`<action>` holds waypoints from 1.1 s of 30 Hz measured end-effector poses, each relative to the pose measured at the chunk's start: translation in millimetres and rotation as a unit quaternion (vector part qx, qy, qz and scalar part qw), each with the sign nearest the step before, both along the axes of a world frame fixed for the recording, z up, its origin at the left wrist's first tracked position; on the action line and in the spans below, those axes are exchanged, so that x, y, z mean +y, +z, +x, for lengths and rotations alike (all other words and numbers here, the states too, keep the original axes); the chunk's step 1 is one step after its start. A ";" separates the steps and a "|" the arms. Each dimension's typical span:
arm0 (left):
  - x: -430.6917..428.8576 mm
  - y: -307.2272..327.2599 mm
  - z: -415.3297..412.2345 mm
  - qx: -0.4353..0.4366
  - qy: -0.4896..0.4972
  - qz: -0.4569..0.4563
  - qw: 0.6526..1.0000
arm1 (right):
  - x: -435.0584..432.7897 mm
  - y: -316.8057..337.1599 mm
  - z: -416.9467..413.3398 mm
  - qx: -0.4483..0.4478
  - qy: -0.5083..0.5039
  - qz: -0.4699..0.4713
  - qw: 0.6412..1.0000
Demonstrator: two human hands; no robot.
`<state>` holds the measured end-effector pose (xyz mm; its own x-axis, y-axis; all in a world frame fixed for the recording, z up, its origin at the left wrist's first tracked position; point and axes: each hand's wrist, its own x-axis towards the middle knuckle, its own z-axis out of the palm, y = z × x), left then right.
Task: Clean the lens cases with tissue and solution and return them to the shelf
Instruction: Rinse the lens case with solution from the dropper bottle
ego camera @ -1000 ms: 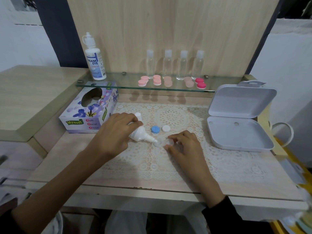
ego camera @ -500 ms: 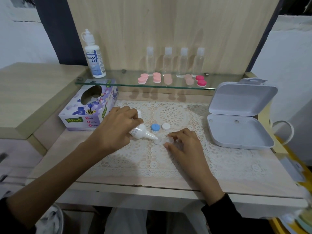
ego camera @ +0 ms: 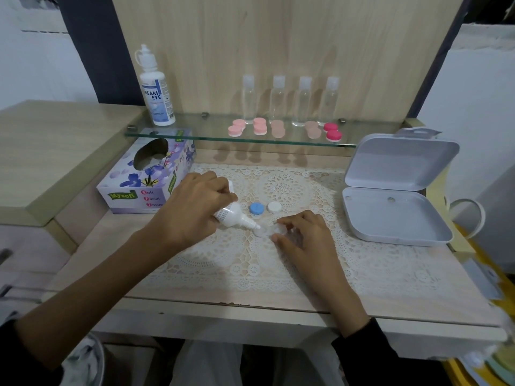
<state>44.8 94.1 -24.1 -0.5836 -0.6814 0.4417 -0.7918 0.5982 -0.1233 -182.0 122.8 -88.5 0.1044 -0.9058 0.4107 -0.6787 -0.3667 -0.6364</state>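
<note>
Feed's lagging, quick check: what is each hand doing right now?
Left hand: grips the small white solution bottle, nozzle tipped at the clear lens case.
Right hand: pinches the clear lens case.

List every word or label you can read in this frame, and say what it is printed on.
"REAM EYE": on the tall bottle standing on the glass shelf; the finer print below it is too small to read.
"Mysoft": on the front of the tissue box.
"Soft Facial Tissue": also on the front of the box.
The print on the small bottle in the left hand is too small to read.
</note>
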 end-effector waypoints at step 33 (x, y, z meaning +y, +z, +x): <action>0.3 2.2 -24.8 -0.028 0.001 -0.013 1.000 | 0.7 2.3 1.0 -0.001 0.001 -0.010 1.000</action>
